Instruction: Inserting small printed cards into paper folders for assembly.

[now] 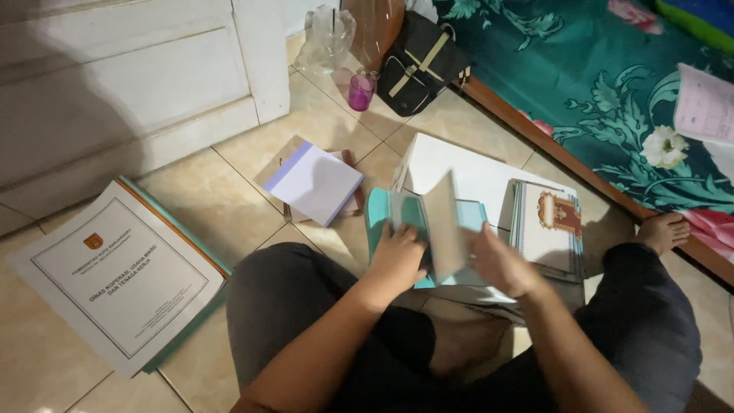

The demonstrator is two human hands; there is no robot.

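Gripping an upright grey sheet (442, 226) over a teal folder (380, 218), both hands: left hand (397, 256), right hand (501, 264).

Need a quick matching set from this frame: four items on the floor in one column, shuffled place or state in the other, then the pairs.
Things:
1. purple cup
2. black bag
3. teal folder
4. framed white document

Places or states:
A. under both hands, a sheet standing up from it
B. flat on the tiles at far left, beside the knee
C. leaning at the bed's edge, tan straps
D. upright on the tiles, between the bag and the white door

Pairs: 1-D, 2-C, 3-A, 4-B

The left hand and right hand both rest on the folder.
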